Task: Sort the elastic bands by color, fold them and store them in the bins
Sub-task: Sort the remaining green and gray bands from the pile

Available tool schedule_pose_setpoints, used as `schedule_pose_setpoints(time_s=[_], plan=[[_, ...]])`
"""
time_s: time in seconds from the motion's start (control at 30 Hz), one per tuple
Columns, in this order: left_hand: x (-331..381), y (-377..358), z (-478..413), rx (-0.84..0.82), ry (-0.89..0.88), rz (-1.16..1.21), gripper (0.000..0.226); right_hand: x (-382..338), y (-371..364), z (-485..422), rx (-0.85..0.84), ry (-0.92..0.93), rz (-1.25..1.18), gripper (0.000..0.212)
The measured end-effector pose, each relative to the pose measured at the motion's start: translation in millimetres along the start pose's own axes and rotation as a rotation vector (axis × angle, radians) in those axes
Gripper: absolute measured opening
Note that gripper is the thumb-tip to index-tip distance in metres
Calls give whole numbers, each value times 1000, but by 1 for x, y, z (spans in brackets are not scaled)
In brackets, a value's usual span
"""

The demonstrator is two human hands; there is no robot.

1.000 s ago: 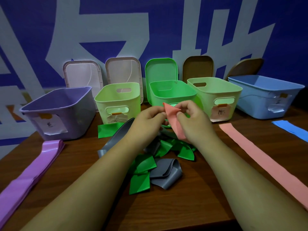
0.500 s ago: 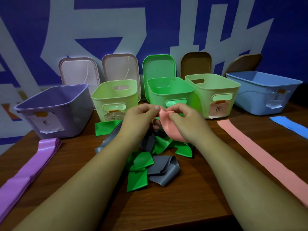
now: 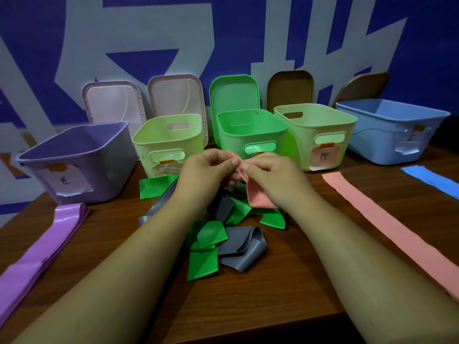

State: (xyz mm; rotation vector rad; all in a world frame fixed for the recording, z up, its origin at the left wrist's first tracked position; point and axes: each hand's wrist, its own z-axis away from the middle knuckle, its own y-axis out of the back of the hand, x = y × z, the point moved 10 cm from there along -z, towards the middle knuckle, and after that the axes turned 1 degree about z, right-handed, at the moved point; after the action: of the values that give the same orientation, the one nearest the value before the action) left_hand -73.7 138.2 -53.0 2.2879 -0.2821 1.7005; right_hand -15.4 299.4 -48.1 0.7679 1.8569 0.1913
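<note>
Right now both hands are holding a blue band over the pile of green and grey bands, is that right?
Not quite. It is a pink band, not a blue one, as the head view shows. The left hand and the right hand are holding it over the pile of green and grey bands.
</note>
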Motion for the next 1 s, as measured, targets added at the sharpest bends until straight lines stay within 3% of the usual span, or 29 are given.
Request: schedule_pose_setpoints(time_s=[0.13, 0.27, 0.5, 0.7, 0.87, 1.0], plan=[[8, 5, -2, 35, -73, -186, 7, 4, 7, 1, 67, -59, -50, 17], [31, 21, -3, 202, -262, -630, 13, 7, 17, 3, 132, -113, -75, 23], [46, 64, 1, 421, -246, -712, 26, 19, 25, 3, 222, -221, -368, 26], [56, 67, 7, 474, -291, -635, 24, 18, 28, 8, 286, -247, -549, 29], [35, 66, 4, 400, -93, -65, 22, 0, 38, 8, 300, -70, -395, 26], [40, 70, 9, 459, -64, 110, 18, -13, 39, 10, 309, 7, -335, 23]])
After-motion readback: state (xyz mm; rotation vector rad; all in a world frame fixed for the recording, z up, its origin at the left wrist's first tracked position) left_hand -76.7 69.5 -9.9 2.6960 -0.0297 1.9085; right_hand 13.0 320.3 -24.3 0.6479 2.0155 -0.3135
